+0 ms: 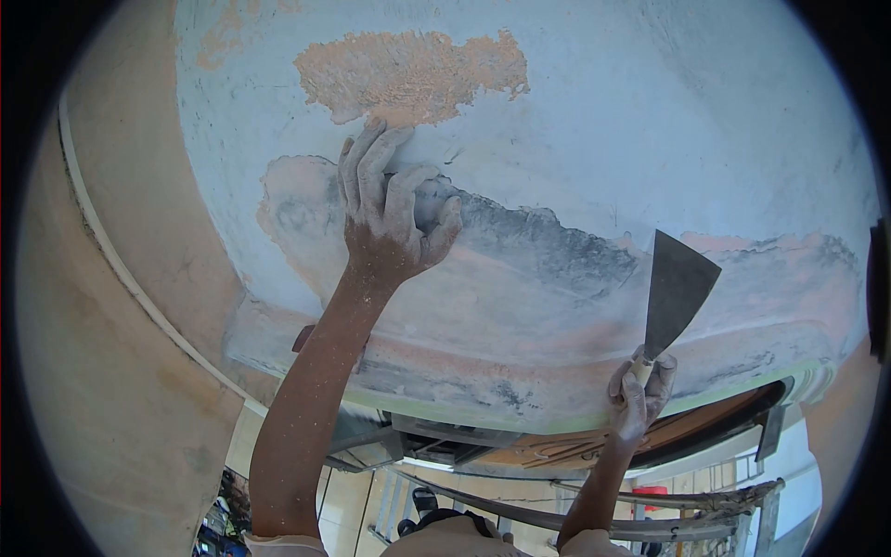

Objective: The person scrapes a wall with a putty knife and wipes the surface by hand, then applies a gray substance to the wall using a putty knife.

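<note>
Left hand, frame centre-left, fingers curled onto a small grey sanding pad pressed to the ceiling, just below the ragged edge of the bare orange patch. Right hand, lower right, fist closed round the scraper handle, blade upright against the plaster; wide bare surface between hands.

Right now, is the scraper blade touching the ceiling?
Cannot tell. In the head view the scraper, held by the right hand, overlaps the ceiling, but no contact or gap at the blade's edge shows plainly.

A building site — patchy plastered ceiling, scaffolding below
</note>
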`<control>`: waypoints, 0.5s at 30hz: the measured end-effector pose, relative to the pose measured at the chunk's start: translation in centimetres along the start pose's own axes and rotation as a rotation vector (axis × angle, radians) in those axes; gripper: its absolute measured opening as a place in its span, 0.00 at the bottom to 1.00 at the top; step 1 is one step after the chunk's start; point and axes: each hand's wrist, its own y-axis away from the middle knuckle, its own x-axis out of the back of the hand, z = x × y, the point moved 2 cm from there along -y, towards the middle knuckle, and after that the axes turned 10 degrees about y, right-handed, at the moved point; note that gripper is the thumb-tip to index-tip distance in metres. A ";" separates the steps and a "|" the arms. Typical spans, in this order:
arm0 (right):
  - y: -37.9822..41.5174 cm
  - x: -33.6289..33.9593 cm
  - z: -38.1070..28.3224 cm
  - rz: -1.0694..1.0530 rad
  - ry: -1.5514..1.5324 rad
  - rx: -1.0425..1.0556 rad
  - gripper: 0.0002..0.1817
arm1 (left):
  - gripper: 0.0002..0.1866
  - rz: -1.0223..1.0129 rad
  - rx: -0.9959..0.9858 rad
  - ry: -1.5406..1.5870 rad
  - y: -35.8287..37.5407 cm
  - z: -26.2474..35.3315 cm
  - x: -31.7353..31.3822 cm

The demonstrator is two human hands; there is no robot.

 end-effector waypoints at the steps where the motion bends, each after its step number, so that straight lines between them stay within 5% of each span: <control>1: -0.3 0.0 -0.4 -0.015 0.016 0.001 0.23 | 0.14 -0.001 0.006 0.007 0.0 0.0 0.0; 8: -2.8 -1.2 -2.1 -0.127 0.081 0.122 0.22 | 0.12 0.117 0.046 0.056 0.4 -0.8 -0.1; 15: -5.8 -3.3 -5.7 -0.357 0.262 0.121 0.17 | 0.22 0.062 -0.055 0.172 0.9 -0.4 0.7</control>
